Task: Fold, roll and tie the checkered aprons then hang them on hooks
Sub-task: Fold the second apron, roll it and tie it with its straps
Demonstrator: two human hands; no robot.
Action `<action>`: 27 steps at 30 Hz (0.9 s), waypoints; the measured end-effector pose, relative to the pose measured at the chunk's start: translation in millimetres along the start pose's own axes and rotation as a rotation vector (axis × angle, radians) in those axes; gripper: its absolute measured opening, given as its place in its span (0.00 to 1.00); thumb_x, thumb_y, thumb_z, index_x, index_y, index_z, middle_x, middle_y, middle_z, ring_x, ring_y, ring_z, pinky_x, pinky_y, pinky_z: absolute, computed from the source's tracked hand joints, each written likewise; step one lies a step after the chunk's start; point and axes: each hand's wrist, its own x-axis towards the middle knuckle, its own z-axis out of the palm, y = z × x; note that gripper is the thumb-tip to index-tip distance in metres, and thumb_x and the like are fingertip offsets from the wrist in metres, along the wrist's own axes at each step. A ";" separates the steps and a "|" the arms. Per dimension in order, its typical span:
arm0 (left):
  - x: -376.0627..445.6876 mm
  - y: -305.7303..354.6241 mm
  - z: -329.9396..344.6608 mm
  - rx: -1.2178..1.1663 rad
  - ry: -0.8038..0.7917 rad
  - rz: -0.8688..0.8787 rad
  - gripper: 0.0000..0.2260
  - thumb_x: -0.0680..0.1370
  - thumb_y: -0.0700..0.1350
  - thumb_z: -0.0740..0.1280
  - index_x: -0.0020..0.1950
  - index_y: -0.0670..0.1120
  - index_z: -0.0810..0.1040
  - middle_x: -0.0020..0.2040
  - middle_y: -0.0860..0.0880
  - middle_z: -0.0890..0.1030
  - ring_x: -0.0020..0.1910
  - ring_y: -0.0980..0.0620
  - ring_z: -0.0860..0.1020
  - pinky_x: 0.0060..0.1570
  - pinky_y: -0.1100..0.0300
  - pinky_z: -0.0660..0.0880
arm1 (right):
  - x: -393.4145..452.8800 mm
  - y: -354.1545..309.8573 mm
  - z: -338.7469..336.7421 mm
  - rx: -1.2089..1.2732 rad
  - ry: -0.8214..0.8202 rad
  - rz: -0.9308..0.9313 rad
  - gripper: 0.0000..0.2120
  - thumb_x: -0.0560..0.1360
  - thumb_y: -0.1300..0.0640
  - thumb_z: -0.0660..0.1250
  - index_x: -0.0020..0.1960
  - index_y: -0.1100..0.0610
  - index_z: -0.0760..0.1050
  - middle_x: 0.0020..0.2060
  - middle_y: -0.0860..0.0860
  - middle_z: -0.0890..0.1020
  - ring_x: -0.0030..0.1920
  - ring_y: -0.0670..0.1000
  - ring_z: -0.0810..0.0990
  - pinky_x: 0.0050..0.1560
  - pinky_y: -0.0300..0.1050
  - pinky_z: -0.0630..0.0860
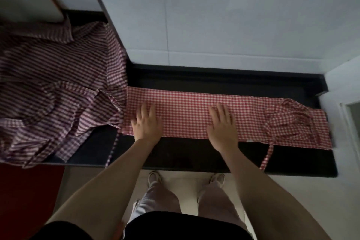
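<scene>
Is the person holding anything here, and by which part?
Nothing is gripped. The left hand and right hand lie flat, fingers straight, on the folded red checkered apron.

A dim room. A black countertop (pixel 194 154) runs left to right under the fingers, its raised back edge just beyond the fingertips. Past that rises a pale tiled wall (pixel 233 15). Below the wrists lies a light tiled floor (pixel 185 181), with a dark red panel (pixel 29 191) down-left of them.
</scene>
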 end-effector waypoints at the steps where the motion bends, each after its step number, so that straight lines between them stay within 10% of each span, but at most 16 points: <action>1: 4.3 -6.5 -7.1 -0.030 0.010 -0.037 0.27 0.80 0.49 0.60 0.78 0.47 0.58 0.80 0.44 0.54 0.78 0.43 0.52 0.72 0.40 0.57 | 1.3 1.0 -4.0 0.010 0.008 0.039 0.28 0.79 0.50 0.53 0.79 0.50 0.56 0.80 0.53 0.57 0.80 0.56 0.51 0.78 0.60 0.51; 15: 40.8 -1.9 -44.6 -0.693 -0.163 -0.414 0.20 0.75 0.50 0.65 0.62 0.42 0.70 0.54 0.46 0.79 0.51 0.45 0.78 0.55 0.49 0.75 | 11.9 -25.3 -24.3 0.040 -0.082 0.410 0.29 0.78 0.43 0.61 0.74 0.50 0.59 0.77 0.56 0.59 0.76 0.62 0.58 0.72 0.66 0.62; 18: 47.3 -6.8 -57.8 -0.750 -0.154 -0.328 0.12 0.76 0.50 0.65 0.53 0.44 0.80 0.50 0.47 0.82 0.41 0.52 0.77 0.39 0.59 0.73 | 5.3 -20.0 -23.9 0.073 -0.105 0.391 0.34 0.78 0.40 0.62 0.78 0.49 0.54 0.80 0.54 0.54 0.79 0.60 0.53 0.75 0.65 0.58; 23: 41.7 17.3 -77.8 -0.907 -0.035 -0.209 0.04 0.78 0.48 0.67 0.49 0.50 0.79 0.48 0.50 0.83 0.44 0.52 0.79 0.46 0.56 0.77 | 4.7 -34.2 -23.2 0.063 -0.109 0.331 0.35 0.78 0.37 0.60 0.80 0.47 0.51 0.81 0.53 0.51 0.80 0.59 0.50 0.75 0.66 0.56; 27: 17.7 51.4 -94.8 -1.148 -0.123 -0.046 0.14 0.78 0.39 0.65 0.62 0.50 0.77 0.50 0.51 0.81 0.45 0.54 0.81 0.43 0.63 0.80 | 14.0 -84.5 -23.0 0.118 -0.145 0.147 0.31 0.79 0.37 0.59 0.78 0.45 0.56 0.79 0.51 0.56 0.79 0.60 0.54 0.75 0.64 0.57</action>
